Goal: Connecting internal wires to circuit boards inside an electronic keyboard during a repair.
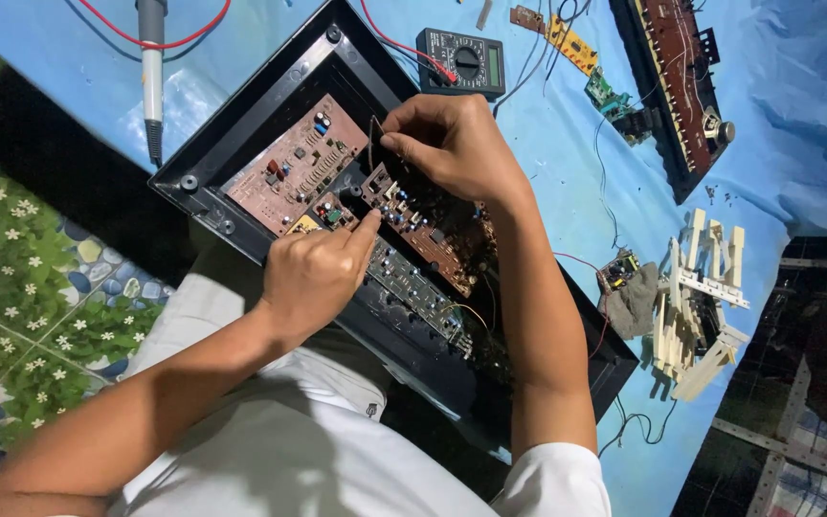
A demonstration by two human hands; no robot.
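Over the open black chassis [270,91], our left hand [313,273] braces the circuit board [413,225] with fingers curled, forefinger out, while our right hand [452,144] pinches a small upright board [373,144], keeping it steady.

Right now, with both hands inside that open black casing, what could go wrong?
1. The right hand pinches a thin dark part upright over the brown circuit board; a slip could bend it or knock nearby components.
2. The left hand presses a fingertip among small parts on the middle board; pressure there might crack a joint.
3. The multimeter and its red lead lie at the casing edge; the lead could snag a wrist.
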